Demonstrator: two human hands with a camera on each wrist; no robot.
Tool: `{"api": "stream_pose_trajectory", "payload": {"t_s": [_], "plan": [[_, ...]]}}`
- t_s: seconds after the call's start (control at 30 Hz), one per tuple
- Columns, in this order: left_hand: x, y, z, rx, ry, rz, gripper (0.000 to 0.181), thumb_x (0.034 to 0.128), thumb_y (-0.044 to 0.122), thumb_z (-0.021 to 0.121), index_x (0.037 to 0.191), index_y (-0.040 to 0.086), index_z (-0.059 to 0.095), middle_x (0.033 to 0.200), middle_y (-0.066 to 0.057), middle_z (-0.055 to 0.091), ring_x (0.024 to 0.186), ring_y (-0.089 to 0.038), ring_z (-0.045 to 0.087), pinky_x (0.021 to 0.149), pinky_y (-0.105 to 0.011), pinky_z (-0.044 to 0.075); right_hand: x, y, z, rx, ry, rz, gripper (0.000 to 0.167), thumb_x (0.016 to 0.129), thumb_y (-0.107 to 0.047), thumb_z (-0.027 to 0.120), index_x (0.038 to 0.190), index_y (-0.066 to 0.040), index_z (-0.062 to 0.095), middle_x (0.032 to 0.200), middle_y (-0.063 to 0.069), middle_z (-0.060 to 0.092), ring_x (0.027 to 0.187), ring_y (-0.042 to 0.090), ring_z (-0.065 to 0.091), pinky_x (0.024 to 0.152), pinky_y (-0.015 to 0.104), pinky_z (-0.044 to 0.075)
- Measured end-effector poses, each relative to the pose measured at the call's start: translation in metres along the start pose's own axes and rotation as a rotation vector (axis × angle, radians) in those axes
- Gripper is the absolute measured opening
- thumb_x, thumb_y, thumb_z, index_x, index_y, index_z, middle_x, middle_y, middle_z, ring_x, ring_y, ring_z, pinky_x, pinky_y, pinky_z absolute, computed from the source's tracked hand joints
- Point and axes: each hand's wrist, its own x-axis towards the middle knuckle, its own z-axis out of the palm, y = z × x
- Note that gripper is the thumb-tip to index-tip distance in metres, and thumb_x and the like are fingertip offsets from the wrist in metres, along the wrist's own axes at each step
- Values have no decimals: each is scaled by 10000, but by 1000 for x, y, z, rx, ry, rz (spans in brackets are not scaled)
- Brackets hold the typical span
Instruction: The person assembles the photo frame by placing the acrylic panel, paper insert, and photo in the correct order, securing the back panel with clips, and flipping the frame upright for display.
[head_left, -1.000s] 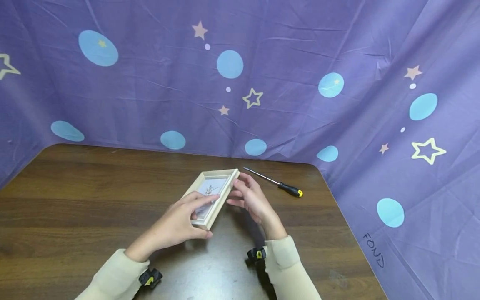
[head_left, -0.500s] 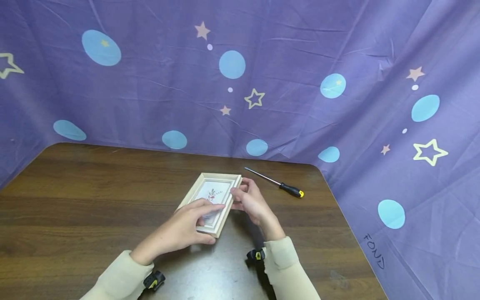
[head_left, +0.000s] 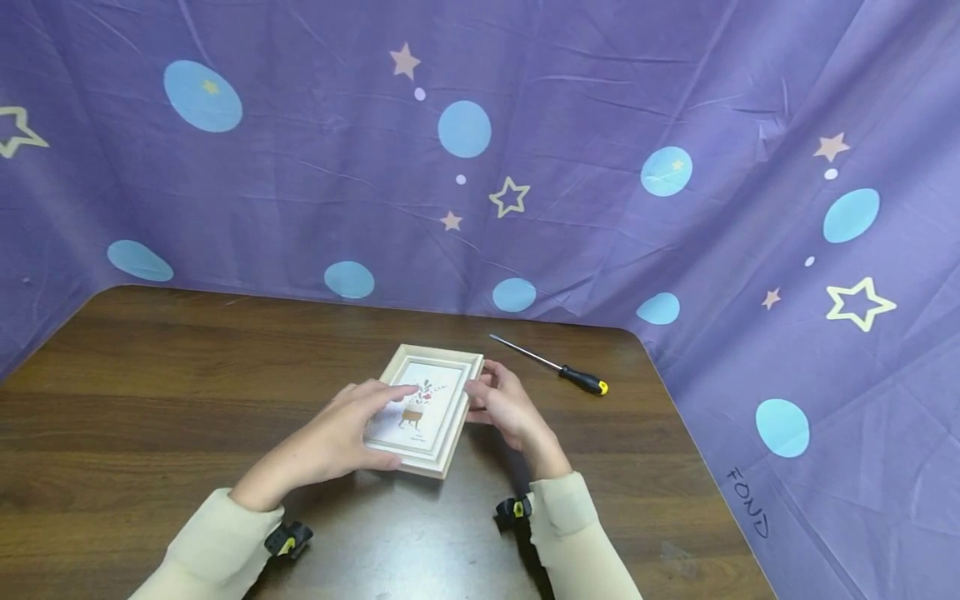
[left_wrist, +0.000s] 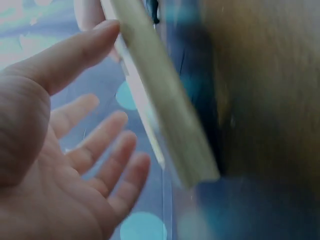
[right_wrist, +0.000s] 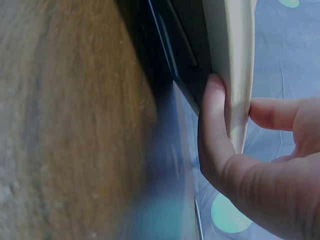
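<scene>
A cream picture frame is held face up, slightly tilted, over the table; its print shows a plant in a brown and white pot. My right hand pinches the frame's right edge, thumb on the front and fingers behind, as the right wrist view shows with the pale rim and dark back. Over the frame's left side my left hand is spread. In the left wrist view its thumb meets or nearly meets the frame's edge, while the other fingers are extended and apart from it.
A screwdriver with a black and yellow handle lies behind the right hand. The brown wooden table ends at a purple curtain printed with stars and blue ovals, at the back and right.
The frame has been lowered and turned flatter, so more of the print shows. My left hand has loosened from its face and slid left; my right hand has kept its hold.
</scene>
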Motion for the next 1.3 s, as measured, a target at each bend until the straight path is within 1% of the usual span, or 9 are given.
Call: {"api": "stream_pose_trajectory", "payload": {"t_s": [0.13,0.27,0.43,0.5,0.6,0.7,0.83,1.0,1.3], "plan": [[-2,-5,-9,4,-5,-73,1019,698,310,986,1580,138,506,1442,-167,578,1274,-397,512,1043,-641,434,2,3,-2,-16,0,1,700,1037,-63,568,1628,80,220,1243,217,578,878,191,665,828,418,631],[-5,-9,-13,-12,-40,-158,1089,690,321,983,1607,89,443,1492,-235,519,1319,-441,491,1070,-669,413,3,7,-3,-48,9,10,701,1045,-67,566,1636,70,214,1257,226,576,887,206,662,835,421,631],[-6,-14,-15,-22,-97,-228,1184,687,313,985,1638,25,341,1379,-253,572,1158,-350,588,994,-611,488,3,8,-3,-85,11,22,724,1033,-58,568,1646,59,202,1301,245,577,886,211,656,817,395,629],[-6,-15,-14,-21,-107,-254,1217,681,323,990,1638,-9,316,1323,-229,600,1080,-304,603,950,-581,512,3,9,-3,-93,9,20,730,1025,-47,571,1648,56,204,1324,255,574,879,207,658,812,388,627],[-5,-17,-13,-23,-106,-283,1212,667,330,999,1600,-80,342,1274,-203,618,1057,-282,609,938,-551,525,4,11,-3,-114,-1,3,711,1023,-33,569,1642,56,231,1335,262,563,871,205,665,811,392,627],[-5,-18,-12,-17,-101,-294,1129,659,334,1004,1527,-117,441,1211,-175,630,1018,-268,609,916,-521,532,5,13,-4,-141,-15,-18,658,1029,-21,564,1623,50,293,1302,250,565,874,211,672,817,408,628],[-4,-19,-11,-1,-97,-300,1044,649,343,1009,1460,-105,530,1134,-142,637,989,-260,602,895,-499,532,4,13,-4,-185,-37,-27,609,1035,-7,555,1607,26,351,1243,239,584,874,219,661,816,425,630],[-3,-19,-10,4,-102,-322,1055,637,358,1015,1459,-94,531,1059,-115,628,929,-239,587,827,-436,524,1,12,-3,-232,-58,-19,597,1037,-3,542,1605,15,357,1245,249,572,876,233,648,794,431,634],[-3,-21,-10,1,-100,-333,1057,632,371,1021,1449,-85,530,1012,-107,616,892,-233,576,760,-393,505,-2,7,-2,-282,-83,-33,554,1024,23,551,1559,59,409,1279,284,597,893,248,691,780,435,641]]}}
